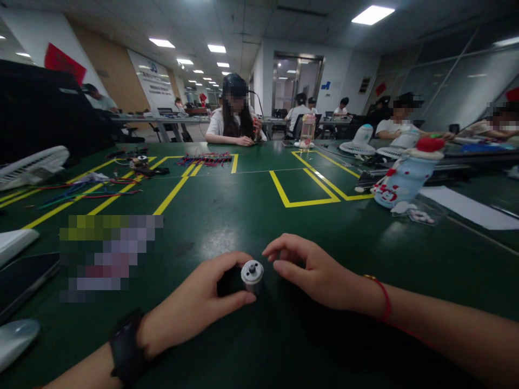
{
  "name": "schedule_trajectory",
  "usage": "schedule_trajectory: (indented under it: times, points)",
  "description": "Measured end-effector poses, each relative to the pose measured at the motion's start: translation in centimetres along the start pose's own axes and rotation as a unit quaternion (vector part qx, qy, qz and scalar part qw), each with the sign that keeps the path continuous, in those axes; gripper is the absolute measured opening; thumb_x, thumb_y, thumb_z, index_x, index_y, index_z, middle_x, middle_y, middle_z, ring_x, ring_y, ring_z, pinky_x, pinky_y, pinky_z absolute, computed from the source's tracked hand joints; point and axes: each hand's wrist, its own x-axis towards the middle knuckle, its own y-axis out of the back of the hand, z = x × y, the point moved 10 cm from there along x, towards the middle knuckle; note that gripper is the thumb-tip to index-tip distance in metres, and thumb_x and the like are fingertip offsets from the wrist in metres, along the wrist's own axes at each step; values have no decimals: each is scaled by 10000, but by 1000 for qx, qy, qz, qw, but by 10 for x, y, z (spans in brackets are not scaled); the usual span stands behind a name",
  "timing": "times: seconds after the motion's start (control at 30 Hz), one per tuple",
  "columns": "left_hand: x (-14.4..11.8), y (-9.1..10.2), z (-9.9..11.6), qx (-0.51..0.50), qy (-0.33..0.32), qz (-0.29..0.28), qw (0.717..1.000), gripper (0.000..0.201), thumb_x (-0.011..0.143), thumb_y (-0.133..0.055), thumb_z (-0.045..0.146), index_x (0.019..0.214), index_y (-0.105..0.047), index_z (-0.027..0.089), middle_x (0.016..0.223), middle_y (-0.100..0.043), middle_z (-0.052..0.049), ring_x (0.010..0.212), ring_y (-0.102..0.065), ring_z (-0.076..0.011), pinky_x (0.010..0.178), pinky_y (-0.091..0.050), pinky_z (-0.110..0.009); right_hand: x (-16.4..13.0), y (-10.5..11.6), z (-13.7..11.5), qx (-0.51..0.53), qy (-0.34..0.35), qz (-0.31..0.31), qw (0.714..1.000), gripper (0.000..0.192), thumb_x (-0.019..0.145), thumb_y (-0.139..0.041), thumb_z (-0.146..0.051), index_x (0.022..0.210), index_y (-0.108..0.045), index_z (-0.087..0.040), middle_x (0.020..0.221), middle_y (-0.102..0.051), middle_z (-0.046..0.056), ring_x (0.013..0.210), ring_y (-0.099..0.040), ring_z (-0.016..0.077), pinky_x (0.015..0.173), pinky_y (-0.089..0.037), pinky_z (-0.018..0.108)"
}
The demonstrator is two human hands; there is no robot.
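Observation:
A small silvery cylinder that looks like an electric motor (pixel 252 274) stands upright on the green table, its short shaft and round end face pointing up. My left hand (pixel 205 289) has it between thumb and fingers from the left side; the fingertips behind it are partly hidden. Just to the right, my right hand (pixel 314 270) hovers with curved fingers apart and nothing between them. It does not touch the motor.
Yellow tape (pixel 312 203) marks the green table (pixel 219 346). Loose wires (pixel 206 159) lie farther back. A blue bottle (pixel 411 181) stands at right; a phone (pixel 28 278) and a white mouse (pixel 16 340) lie at left. A person (pixel 233 116) sits opposite.

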Motion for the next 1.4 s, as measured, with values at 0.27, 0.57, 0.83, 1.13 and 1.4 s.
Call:
schedule_trajectory:
  times: [0.27,0.57,0.83,1.13,1.4]
  points:
    - [-1,0,-1,1,0,4,1000,313,827,-674,289,1120,-564,284,1096,-627,10,998,-579,-206,878,-461,-336,16,-8,-35,-69,92,27,993,91,813,-643,-227,892,-666,-188,957,-567,21,694,-513,92,626,-437,225]
    - [1,0,3,9,0,-3,1000,292,825,-671,278,1099,-571,283,1086,-634,12,989,-585,-201,865,-469,-321,-6,11,-4,-89,31,25,995,85,814,-647,-240,879,-686,-204,982,-557,29,779,-545,126,667,-461,256]
    - [0,0,-1,2,6,0,1000,316,822,-677,275,1117,-565,299,1100,-628,17,1005,-578,-203,884,-461,-332,-14,-3,11,-176,42,-1,983,110,799,-658,-232,894,-708,-208,985,-561,48,937,-540,185,810,-441,335]
    - [-2,2,-2,12,7,8,1000,339,826,-668,284,1144,-553,293,1116,-626,1,1008,-577,-215,889,-462,-348,-13,21,28,-17,-49,55,997,207,816,-629,-305,989,-651,-194,889,-600,28,704,-532,131,613,-434,268]
    - [-2,3,0,19,5,5,1000,348,827,-679,268,1142,-545,329,1127,-622,35,1021,-571,-194,895,-446,-308,-10,39,55,176,-118,131,969,203,835,-610,-347,886,-636,-152,713,-569,-11,604,-489,97,552,-380,237]
